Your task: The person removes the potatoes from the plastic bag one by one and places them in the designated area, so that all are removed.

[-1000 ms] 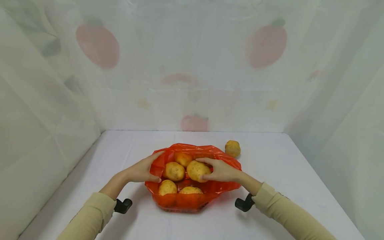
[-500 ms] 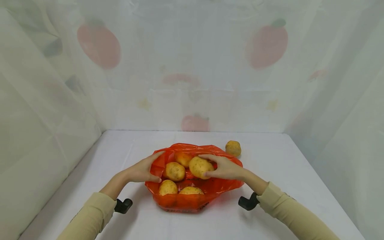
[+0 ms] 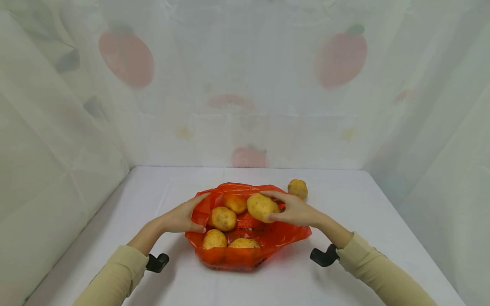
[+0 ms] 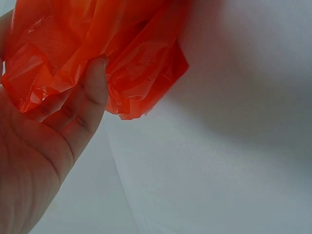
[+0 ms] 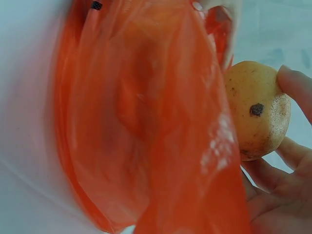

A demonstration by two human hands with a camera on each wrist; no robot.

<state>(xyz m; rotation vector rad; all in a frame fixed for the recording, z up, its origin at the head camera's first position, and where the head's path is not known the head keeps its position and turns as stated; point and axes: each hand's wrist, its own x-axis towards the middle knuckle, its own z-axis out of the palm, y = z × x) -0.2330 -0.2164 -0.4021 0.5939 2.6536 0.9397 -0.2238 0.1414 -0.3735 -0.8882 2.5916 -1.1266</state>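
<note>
A red plastic bag (image 3: 226, 258) lies with its mouth spread wide, and several yellow potatoes (image 3: 223, 219) sit inside. My left hand (image 3: 180, 217) holds the bag's left rim; in the left wrist view the thin red film (image 4: 136, 78) runs between thumb and fingers. With thumb and fingers my right hand (image 3: 296, 211) grips a potato (image 3: 262, 208) above the right part of the bag's mouth. The right wrist view shows this potato (image 5: 258, 109), with a dark spot on its skin, partly behind the bag's side (image 5: 185, 122).
One potato (image 3: 297, 189) stands outside the bag, just beyond its back right edge, on the white-covered table (image 3: 344, 238). White curtains with faded fruit prints (image 3: 245, 85) hang behind and at both sides. A black wrist mount (image 3: 324, 256) juts from the right sleeve.
My right hand has lifted its potato and moved it away toward the back right, uncovering more of the bag's inside. The left hand has stayed at the rim.
</note>
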